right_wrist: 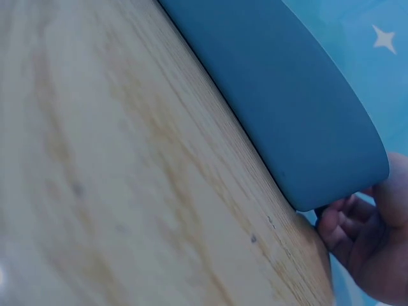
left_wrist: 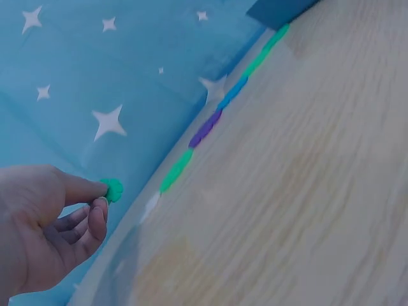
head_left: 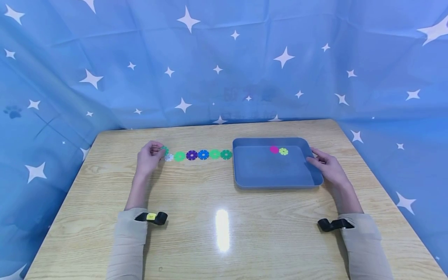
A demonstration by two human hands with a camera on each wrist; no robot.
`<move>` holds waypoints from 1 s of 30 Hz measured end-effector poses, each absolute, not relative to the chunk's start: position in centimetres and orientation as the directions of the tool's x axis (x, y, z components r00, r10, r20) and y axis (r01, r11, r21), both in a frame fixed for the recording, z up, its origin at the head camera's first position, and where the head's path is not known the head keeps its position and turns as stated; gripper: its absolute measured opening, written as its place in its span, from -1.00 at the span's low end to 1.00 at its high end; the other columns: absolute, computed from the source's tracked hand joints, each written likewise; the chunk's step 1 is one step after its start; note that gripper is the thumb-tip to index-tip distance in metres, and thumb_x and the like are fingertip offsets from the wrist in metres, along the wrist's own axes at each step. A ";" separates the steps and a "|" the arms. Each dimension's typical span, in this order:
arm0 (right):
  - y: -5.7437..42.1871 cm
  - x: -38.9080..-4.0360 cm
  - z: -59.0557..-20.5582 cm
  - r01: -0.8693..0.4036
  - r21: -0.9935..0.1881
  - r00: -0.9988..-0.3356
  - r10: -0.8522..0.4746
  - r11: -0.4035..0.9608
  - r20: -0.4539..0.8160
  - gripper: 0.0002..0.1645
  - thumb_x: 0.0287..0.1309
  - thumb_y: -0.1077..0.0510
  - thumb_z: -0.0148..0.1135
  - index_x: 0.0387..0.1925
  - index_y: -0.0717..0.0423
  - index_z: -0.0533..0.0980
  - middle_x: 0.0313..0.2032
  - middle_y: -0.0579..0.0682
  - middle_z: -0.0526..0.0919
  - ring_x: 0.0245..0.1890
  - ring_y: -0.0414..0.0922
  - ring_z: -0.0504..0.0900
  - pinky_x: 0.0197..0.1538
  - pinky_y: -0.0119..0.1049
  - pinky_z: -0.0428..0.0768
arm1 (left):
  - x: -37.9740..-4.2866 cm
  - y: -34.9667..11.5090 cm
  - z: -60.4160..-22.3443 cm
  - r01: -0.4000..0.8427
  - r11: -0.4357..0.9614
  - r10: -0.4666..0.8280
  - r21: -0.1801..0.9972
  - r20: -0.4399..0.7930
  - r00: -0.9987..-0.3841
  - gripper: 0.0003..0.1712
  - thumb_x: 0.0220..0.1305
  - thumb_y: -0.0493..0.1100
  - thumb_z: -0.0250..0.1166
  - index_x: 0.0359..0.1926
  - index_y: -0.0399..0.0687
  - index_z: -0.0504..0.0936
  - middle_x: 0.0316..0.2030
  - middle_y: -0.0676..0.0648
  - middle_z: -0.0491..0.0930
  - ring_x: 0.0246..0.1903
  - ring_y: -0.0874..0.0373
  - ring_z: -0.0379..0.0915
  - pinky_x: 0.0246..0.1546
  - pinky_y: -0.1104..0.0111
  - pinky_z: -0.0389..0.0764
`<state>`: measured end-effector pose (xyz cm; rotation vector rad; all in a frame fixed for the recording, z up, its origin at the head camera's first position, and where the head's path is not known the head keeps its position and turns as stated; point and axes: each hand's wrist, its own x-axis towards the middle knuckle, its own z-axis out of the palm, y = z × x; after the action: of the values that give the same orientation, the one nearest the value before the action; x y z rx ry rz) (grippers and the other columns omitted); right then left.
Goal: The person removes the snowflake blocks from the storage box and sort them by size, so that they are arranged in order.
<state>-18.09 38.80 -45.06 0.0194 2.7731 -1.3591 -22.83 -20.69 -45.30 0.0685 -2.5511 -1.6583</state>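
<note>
My left hand [head_left: 149, 156] pinches a green notched plastic disc [left_wrist: 114, 190] between thumb and forefinger, just above the left end of a row of discs. From that end, the row runs white disc [head_left: 169, 157], light green disc [head_left: 179, 156], purple disc [head_left: 191, 155], blue disc [head_left: 203, 154], light green disc [head_left: 215, 154] and darker green disc [head_left: 226, 154]. My right hand [head_left: 330, 168] holds the right side of a blue tray [head_left: 273, 182], thumb over the rim and fingers at the outer wall. A pink disc [head_left: 274, 149] and a yellow-green disc [head_left: 283, 151] lie inside.
All this stands on a wooden table [head_left: 189, 233] with a bright light reflection near its middle. The tray's left wall is close to the row's right end. Behind the table hangs a blue curtain [head_left: 210, 50] with white stars.
</note>
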 end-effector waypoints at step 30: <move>39.7 -18.6 -46.4 0.008 -0.769 -0.999 -0.028 0.640 -0.034 -0.25 0.50 -0.07 0.09 0.53 0.17 0.16 -0.13 0.21 0.48 -0.21 -0.08 0.39 -0.26 -0.41 0.40 | -22.3 -22.7 -46.2 -0.120 0.606 -0.164 0.787 -0.025 -0.986 -0.72 0.37 -0.18 0.35 -0.03 -0.30 0.64 -0.24 -0.22 0.57 -0.27 0.06 0.39 -0.23 0.27 0.39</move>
<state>-18.59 39.74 -46.41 -0.0169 2.8055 -1.3158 -22.32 -22.69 -46.19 0.2451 -2.7704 -1.3516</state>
